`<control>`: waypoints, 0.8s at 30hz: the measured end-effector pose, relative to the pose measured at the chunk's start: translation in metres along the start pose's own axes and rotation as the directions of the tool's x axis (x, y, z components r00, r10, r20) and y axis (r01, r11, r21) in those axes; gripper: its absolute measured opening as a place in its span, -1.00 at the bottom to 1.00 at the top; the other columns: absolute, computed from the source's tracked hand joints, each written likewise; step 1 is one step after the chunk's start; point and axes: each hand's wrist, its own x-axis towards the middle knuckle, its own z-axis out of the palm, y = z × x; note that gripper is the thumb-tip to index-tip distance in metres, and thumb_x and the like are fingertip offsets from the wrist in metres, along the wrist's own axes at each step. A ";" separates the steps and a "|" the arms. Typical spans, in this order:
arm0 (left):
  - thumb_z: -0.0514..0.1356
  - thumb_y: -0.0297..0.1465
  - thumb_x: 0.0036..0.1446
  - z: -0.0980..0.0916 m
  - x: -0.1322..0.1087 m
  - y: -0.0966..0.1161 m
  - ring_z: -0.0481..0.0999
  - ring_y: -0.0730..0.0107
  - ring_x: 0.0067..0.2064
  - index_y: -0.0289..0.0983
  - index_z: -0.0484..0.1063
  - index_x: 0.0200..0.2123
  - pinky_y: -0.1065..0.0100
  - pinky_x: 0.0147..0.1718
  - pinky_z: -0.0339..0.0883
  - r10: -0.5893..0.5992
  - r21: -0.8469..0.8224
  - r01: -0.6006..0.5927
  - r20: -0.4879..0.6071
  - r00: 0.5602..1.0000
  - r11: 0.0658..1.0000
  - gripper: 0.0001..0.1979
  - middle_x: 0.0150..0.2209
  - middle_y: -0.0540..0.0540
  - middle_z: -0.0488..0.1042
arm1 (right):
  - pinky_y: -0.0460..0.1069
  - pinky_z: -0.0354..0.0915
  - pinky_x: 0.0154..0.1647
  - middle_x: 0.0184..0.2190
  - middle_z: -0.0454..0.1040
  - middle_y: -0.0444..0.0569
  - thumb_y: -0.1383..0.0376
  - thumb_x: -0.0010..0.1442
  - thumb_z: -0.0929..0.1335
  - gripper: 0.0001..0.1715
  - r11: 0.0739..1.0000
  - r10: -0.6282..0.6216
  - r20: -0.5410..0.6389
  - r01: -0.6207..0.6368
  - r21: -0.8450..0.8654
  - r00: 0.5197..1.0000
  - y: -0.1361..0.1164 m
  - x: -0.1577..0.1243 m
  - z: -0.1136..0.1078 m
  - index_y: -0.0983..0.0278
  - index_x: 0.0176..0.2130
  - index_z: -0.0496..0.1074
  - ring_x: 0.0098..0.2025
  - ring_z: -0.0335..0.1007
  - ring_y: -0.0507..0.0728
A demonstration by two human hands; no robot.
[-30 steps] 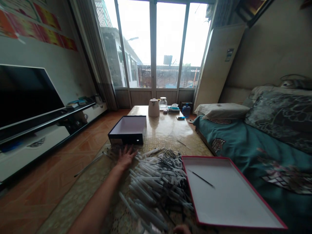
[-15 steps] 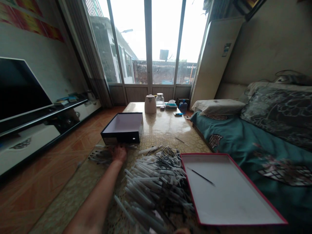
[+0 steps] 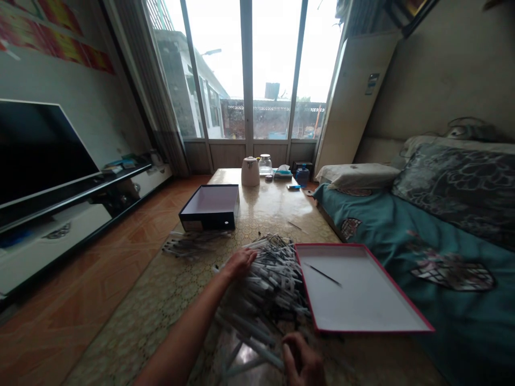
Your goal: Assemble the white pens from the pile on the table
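Spreading flat, the left hand (image 3: 240, 264) lies open on the heap of white plastic tubes (image 3: 271, 292) at the low table's (image 3: 265, 206) near edge; the right hand (image 3: 301, 360) curls half open at the heap's near side, any hold unclear; a red-rimmed tray (image 3: 330, 245) sits just right.

- Two bare hands: one left (image 3: 240, 264), one right (image 3: 301, 360)
- Two heaps of slim white-and-black plastic pens (image 3: 273, 289), too many to count
- One open black rectangular box (image 3: 209, 206)
- One white red-rimmed tray (image 3: 358, 289)
- One white kettle (image 3: 250, 172)
- One clear glass jar (image 3: 265, 164)
- One blue plastic bottle (image 3: 302, 176)
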 end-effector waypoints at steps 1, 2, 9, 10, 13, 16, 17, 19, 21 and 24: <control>-0.15 -0.25 0.23 -0.003 -0.008 0.005 0.41 0.31 -0.09 -0.26 0.46 -0.13 0.32 -0.05 0.20 0.017 -0.003 -0.017 -0.002 1.000 1.000 -0.57 -0.15 -0.14 0.49 | -0.14 0.19 -0.55 -0.67 0.36 -0.11 0.00 0.17 0.13 -0.50 1.000 -0.004 0.022 0.004 0.011 1.000 -0.003 0.001 -0.003 0.25 -0.47 0.40 -0.64 0.28 0.03; -0.14 -0.24 0.22 -0.005 -0.017 0.011 0.40 0.30 -0.07 -0.25 0.44 -0.10 0.30 -0.04 0.20 0.029 -0.001 -0.029 -0.005 1.000 1.000 -0.58 -0.13 -0.14 0.49 | -0.13 0.19 -0.53 -0.65 0.37 -0.11 0.01 0.18 0.12 -0.51 1.000 -0.006 0.041 0.005 0.018 0.999 -0.007 0.002 -0.006 0.26 -0.46 0.39 -0.62 0.30 0.04; -0.07 -0.23 0.19 -0.017 -0.067 0.041 0.29 0.19 0.08 -0.24 0.34 0.03 0.08 0.06 0.08 0.002 0.087 0.000 -0.022 1.000 0.996 -0.59 0.04 -0.18 0.38 | -0.13 0.18 -0.48 -0.60 0.41 -0.10 0.13 0.19 0.16 -0.65 0.999 -0.051 0.155 0.052 -0.004 0.987 -0.023 0.006 -0.024 0.26 -0.40 0.38 -0.55 0.34 0.05; -0.08 -0.23 0.20 -0.020 -0.074 0.044 0.26 0.19 0.11 -0.23 0.32 0.04 0.06 0.08 0.04 -0.006 0.100 0.012 -0.057 0.998 0.995 -0.58 0.07 -0.18 0.35 | -0.12 0.17 -0.47 -0.59 0.42 -0.09 0.16 0.19 0.16 -0.67 0.998 -0.056 0.154 0.059 -0.013 0.986 -0.023 0.006 -0.024 0.26 -0.40 0.39 -0.54 0.35 0.06; -0.10 -0.22 0.21 -0.029 -0.103 0.058 0.14 0.23 0.19 -0.24 0.25 0.09 0.07 0.13 -0.02 -0.037 0.117 0.058 -0.178 0.983 0.991 -0.55 0.14 -0.19 0.26 | -0.12 0.17 -0.45 -0.57 0.43 -0.09 0.23 0.16 0.17 -0.73 0.999 -0.042 0.145 0.046 -0.026 0.989 -0.021 0.008 -0.023 0.25 -0.39 0.39 -0.51 0.37 0.07; -0.09 -0.21 0.20 -0.031 -0.149 0.076 0.03 0.21 0.23 -0.24 0.16 0.15 0.07 0.14 -0.04 -0.057 0.123 0.088 -0.237 0.970 0.988 -0.52 0.20 -0.18 0.15 | -0.12 0.17 -0.48 -0.58 0.43 -0.10 0.28 0.11 0.17 -0.77 0.999 0.029 0.183 -0.031 0.009 0.983 -0.020 0.014 -0.023 0.25 -0.40 0.38 -0.50 0.39 0.07; -0.08 -0.21 0.19 -0.030 -0.168 0.082 -0.01 0.21 0.25 -0.21 0.11 0.18 0.06 0.14 -0.06 -0.048 0.135 0.081 -0.235 0.971 0.988 -0.50 0.22 -0.16 0.11 | -0.12 0.17 -0.50 -0.59 0.42 -0.11 0.29 0.10 0.16 -0.77 0.996 0.067 0.216 -0.076 0.038 0.974 -0.020 0.016 -0.024 0.25 -0.41 0.36 -0.52 0.38 0.07; -0.06 -0.21 0.18 -0.025 -0.209 0.096 -0.09 0.16 0.27 -0.16 0.04 0.21 0.00 0.15 -0.12 -0.048 0.183 0.090 -0.223 0.974 0.979 -0.48 0.25 -0.14 0.04 | -0.13 0.17 -0.57 -0.63 0.39 -0.14 0.29 0.09 0.14 -0.77 0.977 0.145 0.300 -0.183 0.106 0.943 -0.021 0.020 -0.028 0.25 -0.41 0.34 -0.59 0.37 0.06; -0.04 -0.19 0.17 -0.016 -0.250 0.108 -0.15 0.06 0.27 -0.09 -0.02 0.22 -0.11 0.13 -0.19 -0.077 0.242 0.120 -0.178 0.981 0.963 -0.45 0.28 -0.12 -0.05 | -0.12 0.19 -0.60 -0.62 0.39 -0.14 0.27 0.08 0.15 -0.77 0.958 0.168 0.361 -0.239 0.160 0.917 -0.023 0.021 -0.036 0.26 -0.39 0.33 -0.62 0.36 0.05; 0.03 -0.11 0.08 -0.001 -0.295 0.122 -0.22 -0.09 0.27 -0.04 -0.10 0.24 -0.20 0.09 -0.25 -0.151 0.297 0.183 -0.129 0.980 0.937 -0.33 0.30 -0.13 -0.15 | -0.11 0.23 -0.54 -0.56 0.42 -0.12 0.24 0.06 0.21 -0.79 0.978 0.075 0.381 -0.143 0.153 0.922 -0.027 0.013 -0.048 0.28 -0.38 0.37 -0.57 0.38 0.05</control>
